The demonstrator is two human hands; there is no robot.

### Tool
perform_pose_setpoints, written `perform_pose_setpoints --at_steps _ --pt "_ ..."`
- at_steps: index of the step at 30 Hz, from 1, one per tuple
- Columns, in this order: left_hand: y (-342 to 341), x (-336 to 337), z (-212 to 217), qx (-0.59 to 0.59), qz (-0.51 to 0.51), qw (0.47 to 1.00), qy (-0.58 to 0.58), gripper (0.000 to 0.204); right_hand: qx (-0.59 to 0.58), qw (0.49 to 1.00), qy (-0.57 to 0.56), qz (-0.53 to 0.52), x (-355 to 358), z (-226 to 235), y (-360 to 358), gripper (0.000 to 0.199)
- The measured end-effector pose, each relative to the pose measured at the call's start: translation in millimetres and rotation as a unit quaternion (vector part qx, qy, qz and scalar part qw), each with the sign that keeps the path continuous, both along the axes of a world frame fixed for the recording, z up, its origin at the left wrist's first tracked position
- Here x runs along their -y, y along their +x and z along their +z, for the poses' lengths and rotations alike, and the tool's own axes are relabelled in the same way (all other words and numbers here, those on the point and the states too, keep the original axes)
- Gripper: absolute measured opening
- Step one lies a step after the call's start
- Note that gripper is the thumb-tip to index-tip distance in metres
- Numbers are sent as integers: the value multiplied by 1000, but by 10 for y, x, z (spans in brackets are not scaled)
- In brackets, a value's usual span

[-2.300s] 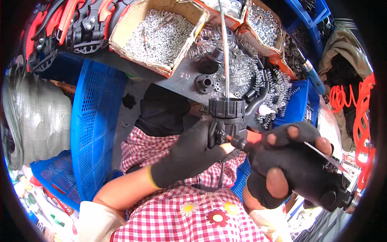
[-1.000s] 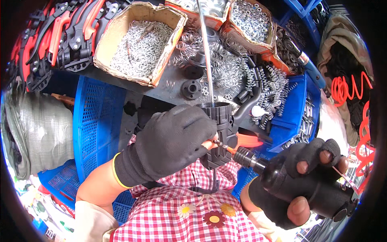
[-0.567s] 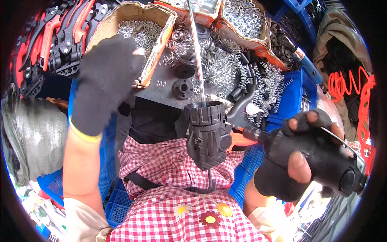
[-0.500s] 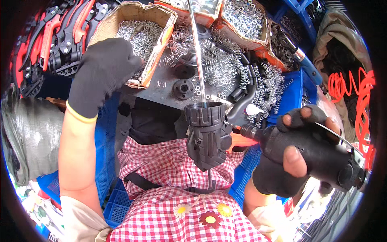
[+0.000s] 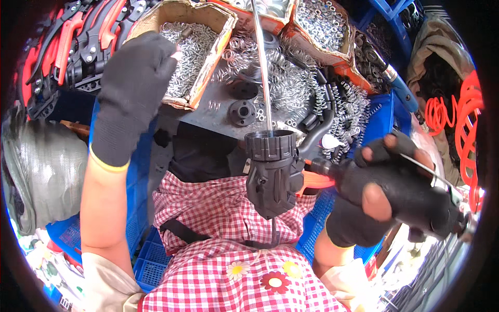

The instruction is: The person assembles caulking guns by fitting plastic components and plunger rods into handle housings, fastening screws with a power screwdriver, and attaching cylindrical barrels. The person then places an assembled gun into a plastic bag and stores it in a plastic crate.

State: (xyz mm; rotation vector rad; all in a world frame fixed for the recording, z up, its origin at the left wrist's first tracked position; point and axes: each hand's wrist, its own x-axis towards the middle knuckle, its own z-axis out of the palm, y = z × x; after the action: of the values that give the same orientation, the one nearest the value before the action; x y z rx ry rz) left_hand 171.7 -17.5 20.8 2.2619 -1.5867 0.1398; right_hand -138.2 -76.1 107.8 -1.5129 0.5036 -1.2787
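My left hand (image 5: 136,78), in a black glove, is over the left edge of a cardboard box of small screws (image 5: 189,57). Its fingers are closed with one bare fingertip showing; whatever they pinch is hidden. In a fingerless black glove, my right hand (image 5: 374,200) grips a black power screwdriver (image 5: 405,192) held level. The driver's nose points left at the side of a black plastic housing (image 5: 273,177), touching or nearly so. A shiny metal rod (image 5: 261,67) rises from the housing's open ribbed top. Behind its lower right side shows an orange-red part (image 5: 318,180).
Loose springs (image 5: 286,83) pile on the grey bench, with a round black flange (image 5: 242,113) nearer. A box of nuts (image 5: 322,26) stands behind. Red-and-black handles (image 5: 73,47) fill the far left. A red coiled hose (image 5: 468,140) hangs at right, near a blue-handled tool (image 5: 403,93).
My left hand has drawn up and back from the screws toward the box's left edge. The driver's nose has come closer to the housing, and its tip no longer shows. The view has shifted slightly.
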Motion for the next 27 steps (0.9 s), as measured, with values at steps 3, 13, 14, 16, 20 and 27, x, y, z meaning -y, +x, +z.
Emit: perform_pose_setpoints --at_steps 3,13,14,16,20,27 --pt "-675 -112 238 -404 -51 901 -150 4 55 998 1 -14 -58 36 -32 69" --pt "-1791 -525 166 -971 40 157 -177 16 87 989 44 114 -226 240 -271 66" --pt "-1823 -521 198 -970 39 159 -177 16 87 991 34 91 -264 230 -241 67" --pt "-1880 -517 285 -974 42 71 -209 24 87 995 16 44 -356 228 -114 67" --pt "-1933 -574 330 -977 38 92 -190 20 94 996 -5 -4 -451 228 -70 68" --pt "-1970 -684 378 -977 57 74 -192 23 129 991 -13 45 -474 162 -151 68"
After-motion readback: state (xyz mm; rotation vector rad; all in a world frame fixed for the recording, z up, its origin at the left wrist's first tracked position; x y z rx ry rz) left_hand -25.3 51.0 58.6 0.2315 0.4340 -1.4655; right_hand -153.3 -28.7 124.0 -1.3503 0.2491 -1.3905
